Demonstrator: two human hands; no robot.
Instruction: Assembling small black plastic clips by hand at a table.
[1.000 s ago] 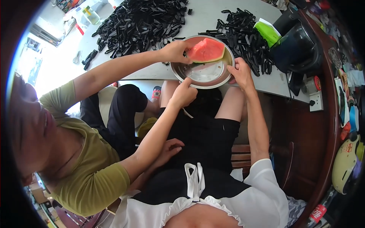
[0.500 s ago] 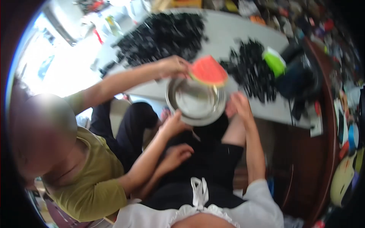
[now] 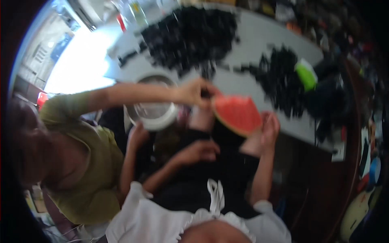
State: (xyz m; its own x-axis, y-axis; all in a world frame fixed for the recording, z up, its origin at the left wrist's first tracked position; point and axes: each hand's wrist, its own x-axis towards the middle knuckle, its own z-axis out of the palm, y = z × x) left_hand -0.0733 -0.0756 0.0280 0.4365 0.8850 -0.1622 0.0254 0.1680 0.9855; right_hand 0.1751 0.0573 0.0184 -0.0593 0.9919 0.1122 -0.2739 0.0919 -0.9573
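Observation:
A red watermelon slice (image 3: pixel 237 114) with a pale green rind hangs above my lap. Its left end is in a co-worker's hand (image 3: pixel 193 94). At the slice's other end, my right hand (image 3: pixel 269 127) has its fingers bent in against the corner, though blur softens the contact. My left hand (image 3: pixel 198 152) rests low over my black clothing, empty, its fingers loosely stretched. A round metal bowl (image 3: pixel 156 123) is left of the slice, partly behind the co-worker's arm, and the co-worker's other hand (image 3: pixel 139 135) is at its near rim.
A pale table (image 3: pixel 253 30) bears a large heap of black strip-like pieces (image 3: pixel 188 38) and a smaller heap (image 3: pixel 279 77) to the right. A green and white packet (image 3: pixel 306 75) lies beside the smaller heap. The co-worker in an olive shirt (image 3: pixel 87 178) sits close on my left.
The co-worker's hand has brought the watermelon slice toward me, to my right hand. The bowl has shifted left, away from my lap. My left hand has moved little.

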